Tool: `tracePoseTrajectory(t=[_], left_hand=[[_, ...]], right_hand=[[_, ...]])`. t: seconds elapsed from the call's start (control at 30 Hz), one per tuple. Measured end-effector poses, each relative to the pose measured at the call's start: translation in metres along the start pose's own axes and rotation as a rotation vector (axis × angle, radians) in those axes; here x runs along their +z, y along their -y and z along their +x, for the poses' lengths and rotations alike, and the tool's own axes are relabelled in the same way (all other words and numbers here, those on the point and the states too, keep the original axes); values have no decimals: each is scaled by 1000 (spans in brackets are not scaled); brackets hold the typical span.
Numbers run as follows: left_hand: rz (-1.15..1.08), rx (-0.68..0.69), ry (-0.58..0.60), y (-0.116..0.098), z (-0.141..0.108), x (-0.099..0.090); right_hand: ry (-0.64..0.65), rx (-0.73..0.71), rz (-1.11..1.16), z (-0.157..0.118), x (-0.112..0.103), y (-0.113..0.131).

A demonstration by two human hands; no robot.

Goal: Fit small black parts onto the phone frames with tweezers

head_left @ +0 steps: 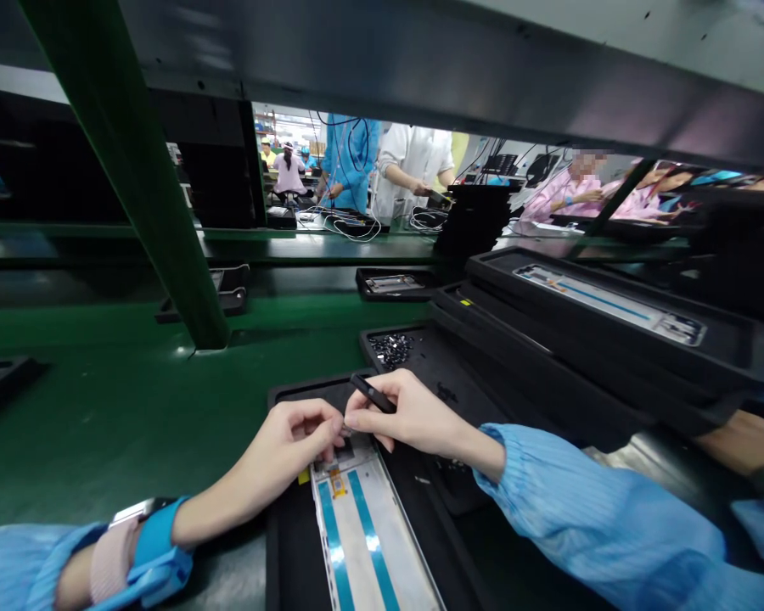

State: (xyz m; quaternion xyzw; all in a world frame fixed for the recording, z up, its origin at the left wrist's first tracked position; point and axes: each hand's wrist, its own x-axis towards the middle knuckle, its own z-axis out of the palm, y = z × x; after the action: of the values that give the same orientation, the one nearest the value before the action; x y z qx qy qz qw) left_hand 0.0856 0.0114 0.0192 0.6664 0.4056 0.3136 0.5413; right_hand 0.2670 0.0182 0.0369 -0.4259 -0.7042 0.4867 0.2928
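Observation:
My left hand and my right hand meet just above the end of a long white-and-blue phone panel, which lies in a black tray. My right hand pinches a slim black pen-like tool. The left fingertips are bunched close to the right hand, over a small yellow-marked part. Whether they hold something tiny is hidden. A blue strap circles my left wrist, and blue striped sleeves cover both forearms.
Small black parts lie heaped in a tray ahead. Stacked black trays rise to the right, with another panel on top. Left lies a green conveyor belt. A green post stands beyond; co-workers work further away.

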Motion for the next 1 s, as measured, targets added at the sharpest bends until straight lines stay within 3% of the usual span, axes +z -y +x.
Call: tracePoseTrajectory(t=[0.3, 0.47, 0.6, 0.77, 0.9, 1.0], left_hand=[[54, 20, 23, 0, -2, -1], [69, 1, 65, 2, -1, -1], [49, -3, 69, 7, 1, -2], [20, -3, 42, 6, 0, -1], [-40, -2, -12, 2, -2, 0], [-64, -1, -38, 1, -3, 1]], right_hand=[[-7, 0, -120, 0, 2, -2], [-94, -197, -398, -2, 1, 1], [-116, -258, -415, -3, 4, 1], [-167, -187, -266, -3, 10, -1], [-65, -30, -99, -2, 6, 0], [-33, -3, -66, -1, 2, 0]])
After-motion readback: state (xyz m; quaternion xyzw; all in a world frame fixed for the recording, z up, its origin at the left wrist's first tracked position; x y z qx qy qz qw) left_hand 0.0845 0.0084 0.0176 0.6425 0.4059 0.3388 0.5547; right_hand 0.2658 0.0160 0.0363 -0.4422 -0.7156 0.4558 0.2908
